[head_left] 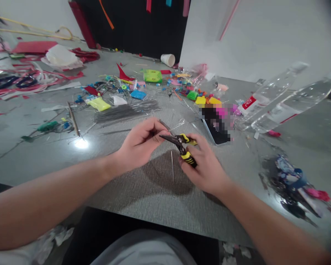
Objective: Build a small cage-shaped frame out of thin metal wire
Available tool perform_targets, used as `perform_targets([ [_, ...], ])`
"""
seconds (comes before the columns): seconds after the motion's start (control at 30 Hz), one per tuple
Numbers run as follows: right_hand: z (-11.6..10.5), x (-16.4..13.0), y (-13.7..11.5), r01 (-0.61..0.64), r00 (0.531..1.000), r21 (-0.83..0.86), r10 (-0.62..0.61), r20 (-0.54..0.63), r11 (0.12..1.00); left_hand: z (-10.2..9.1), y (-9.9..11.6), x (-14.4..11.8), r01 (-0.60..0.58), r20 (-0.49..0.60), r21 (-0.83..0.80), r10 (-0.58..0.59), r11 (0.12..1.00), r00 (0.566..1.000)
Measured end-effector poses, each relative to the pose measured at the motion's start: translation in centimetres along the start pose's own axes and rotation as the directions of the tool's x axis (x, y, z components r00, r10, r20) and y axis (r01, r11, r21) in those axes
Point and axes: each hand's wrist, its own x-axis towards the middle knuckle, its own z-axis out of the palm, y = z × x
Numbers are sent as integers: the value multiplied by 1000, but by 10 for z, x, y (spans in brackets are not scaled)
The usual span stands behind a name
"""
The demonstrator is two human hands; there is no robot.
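Over the grey table [143, 198], the right hand [206, 167] wraps its fingers around yellow-and-black-handled needle-nose pliers [179, 145], tips pointing to nine o'clock. The left hand [139, 145] pinches a thin silver wire [165, 127] at those tips. At eleven o'clock lies a bundle of grey wires [127, 111].

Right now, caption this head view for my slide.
Right hand grips yellow-handled pliers on a thin wire pinched by the left hand over a cluttered table.

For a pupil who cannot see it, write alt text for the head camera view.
Two bare hands meet over a grey table: the right hand grips yellow-and-black pliers, whose tip reaches a thin wire pinched in the left hand. Behind lie a bundle of wires, colourful craft scraps and two plastic bottles.
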Motion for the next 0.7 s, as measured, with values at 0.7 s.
perform_targets([
  [0.7,6,-3,-3,-38,997,-16,36,-73,999,1,0,-6,-13,-139,173,37,985,990],
])
